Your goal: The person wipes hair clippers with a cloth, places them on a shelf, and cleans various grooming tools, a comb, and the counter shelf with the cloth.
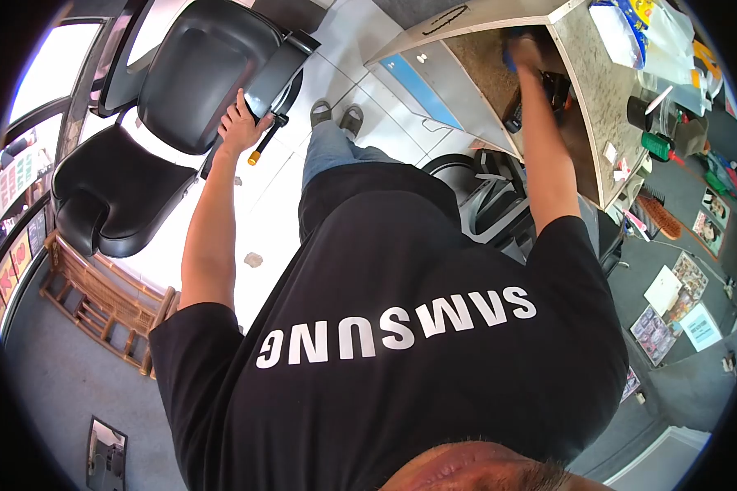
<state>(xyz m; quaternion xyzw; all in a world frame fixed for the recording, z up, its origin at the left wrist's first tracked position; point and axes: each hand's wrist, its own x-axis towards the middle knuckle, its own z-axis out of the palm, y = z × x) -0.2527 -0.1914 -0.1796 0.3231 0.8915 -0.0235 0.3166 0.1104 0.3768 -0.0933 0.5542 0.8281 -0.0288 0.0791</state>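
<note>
My left hand (241, 123) rests on the armrest (280, 72) of a black salon chair (209, 74), its fingers apart. A small lever with a yellow tip (255, 157) is just below that hand. On the other side, my right hand (526, 54) reaches inside an open compartment of a wooden cabinet (585, 98). Its fingers are dim and blurred, beside something blue (509, 60); whether they hold it cannot be seen. Dark items with cords (557, 88) lie in the compartment near my right forearm.
Bottles, plastic bags, a green-capped item (653, 146) and brushes (662, 219) crowd the cabinet top. A bamboo bench (98, 303) stands at lower left. Black chair parts (487, 196) are beneath the cabinet. My feet (336, 114) are on white floor tiles.
</note>
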